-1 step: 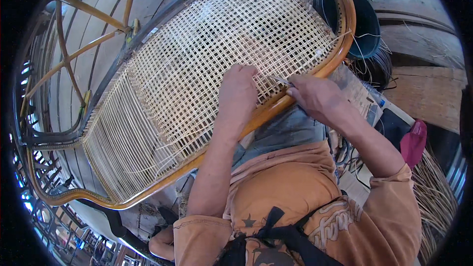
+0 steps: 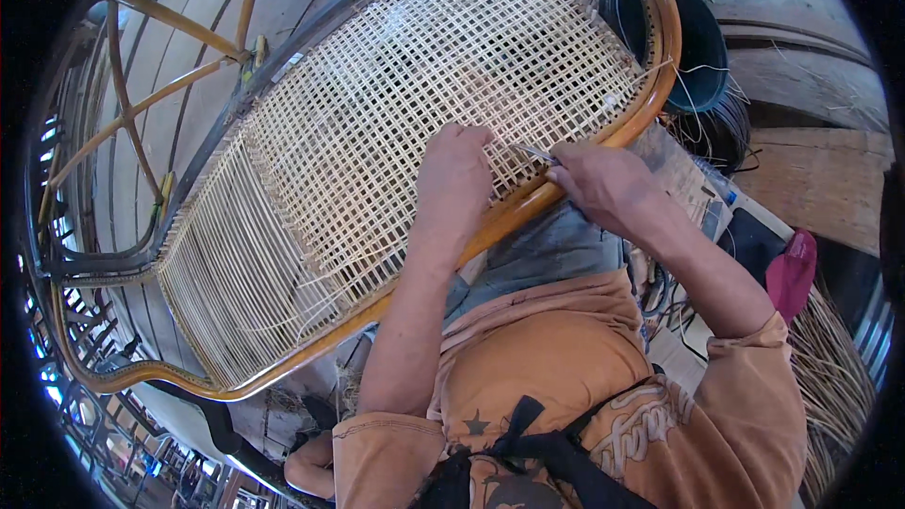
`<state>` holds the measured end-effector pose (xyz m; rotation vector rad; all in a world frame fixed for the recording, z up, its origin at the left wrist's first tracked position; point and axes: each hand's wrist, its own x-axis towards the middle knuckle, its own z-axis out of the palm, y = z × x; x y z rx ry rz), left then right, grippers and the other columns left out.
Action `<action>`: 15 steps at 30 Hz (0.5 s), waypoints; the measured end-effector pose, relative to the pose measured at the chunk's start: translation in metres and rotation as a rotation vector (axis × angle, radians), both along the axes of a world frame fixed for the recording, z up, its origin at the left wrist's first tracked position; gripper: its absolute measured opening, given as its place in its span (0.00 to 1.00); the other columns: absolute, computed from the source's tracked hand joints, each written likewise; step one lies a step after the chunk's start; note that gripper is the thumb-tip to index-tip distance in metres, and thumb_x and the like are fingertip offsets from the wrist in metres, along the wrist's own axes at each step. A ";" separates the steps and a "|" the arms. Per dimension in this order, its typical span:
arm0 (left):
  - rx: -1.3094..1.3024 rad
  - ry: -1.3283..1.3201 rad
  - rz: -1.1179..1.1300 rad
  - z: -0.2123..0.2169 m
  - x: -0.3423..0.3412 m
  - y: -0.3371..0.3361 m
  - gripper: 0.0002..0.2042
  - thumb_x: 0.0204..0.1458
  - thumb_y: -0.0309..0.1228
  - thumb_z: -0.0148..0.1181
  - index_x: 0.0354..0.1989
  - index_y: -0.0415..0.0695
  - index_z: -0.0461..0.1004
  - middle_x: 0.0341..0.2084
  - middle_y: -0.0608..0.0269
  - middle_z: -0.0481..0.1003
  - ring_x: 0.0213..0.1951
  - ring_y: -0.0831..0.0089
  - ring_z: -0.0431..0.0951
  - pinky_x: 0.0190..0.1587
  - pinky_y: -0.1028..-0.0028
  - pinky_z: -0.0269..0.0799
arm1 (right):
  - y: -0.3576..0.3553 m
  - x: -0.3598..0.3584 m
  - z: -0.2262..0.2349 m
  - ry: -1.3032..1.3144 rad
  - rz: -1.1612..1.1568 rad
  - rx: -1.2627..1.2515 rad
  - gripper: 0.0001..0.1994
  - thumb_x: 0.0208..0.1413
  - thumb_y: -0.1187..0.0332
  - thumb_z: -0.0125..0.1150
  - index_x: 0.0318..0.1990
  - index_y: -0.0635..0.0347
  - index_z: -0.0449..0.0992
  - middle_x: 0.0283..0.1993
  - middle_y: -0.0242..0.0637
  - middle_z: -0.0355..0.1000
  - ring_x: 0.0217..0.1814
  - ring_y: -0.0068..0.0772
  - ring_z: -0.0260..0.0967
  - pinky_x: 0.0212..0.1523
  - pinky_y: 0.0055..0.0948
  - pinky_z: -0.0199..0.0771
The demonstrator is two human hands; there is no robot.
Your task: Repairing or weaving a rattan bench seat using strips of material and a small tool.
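Note:
A panel of open-weave cane (image 2: 396, 85) is stretched across a curved, glossy brown rattan frame (image 2: 528, 210) in front of me. My left hand (image 2: 456, 174) rests on the weave near the frame's near rail, fingers curled together; whatever they pinch is hidden. In my right hand (image 2: 608, 188), closed at the rail, is a slim pointed metal tool (image 2: 535, 152). Its tip reaches left over the cane, close to my left fingertips. On the panel's left part, strands (image 2: 236, 273) run in one direction only. A few loose cane ends (image 2: 325, 297) stick up beside them.
Beyond the frame's right end stands a dark green bucket (image 2: 693, 42), with a dark coil (image 2: 707, 132) below it. A bundle of long cane strands (image 2: 834, 386) and a magenta cloth (image 2: 792, 273) lie at the right. Crossed rattan poles (image 2: 179, 24) rise at the far left.

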<state>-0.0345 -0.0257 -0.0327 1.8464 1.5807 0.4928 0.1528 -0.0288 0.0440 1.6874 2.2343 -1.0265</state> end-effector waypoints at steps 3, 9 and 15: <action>0.013 0.018 -0.055 -0.002 -0.002 0.001 0.11 0.46 0.21 0.49 0.36 0.41 0.75 0.30 0.52 0.71 0.35 0.55 0.71 0.42 0.63 0.70 | 0.003 -0.004 -0.005 -0.065 0.062 -0.033 0.10 0.57 0.63 0.48 0.35 0.62 0.66 0.29 0.50 0.69 0.35 0.54 0.68 0.34 0.45 0.68; 0.025 0.235 -0.099 0.013 0.004 -0.002 0.09 0.47 0.23 0.49 0.35 0.43 0.75 0.31 0.55 0.72 0.37 0.57 0.73 0.40 0.63 0.71 | 0.004 -0.011 -0.011 -0.035 0.129 0.035 0.09 0.56 0.64 0.49 0.35 0.62 0.66 0.28 0.47 0.68 0.33 0.51 0.69 0.33 0.43 0.69; -0.071 0.165 -0.077 0.004 0.002 0.005 0.09 0.47 0.24 0.49 0.34 0.45 0.75 0.31 0.56 0.72 0.37 0.57 0.73 0.38 0.62 0.71 | 0.014 -0.008 -0.017 -0.035 0.182 0.038 0.09 0.56 0.64 0.50 0.34 0.62 0.66 0.28 0.47 0.68 0.32 0.50 0.69 0.32 0.43 0.68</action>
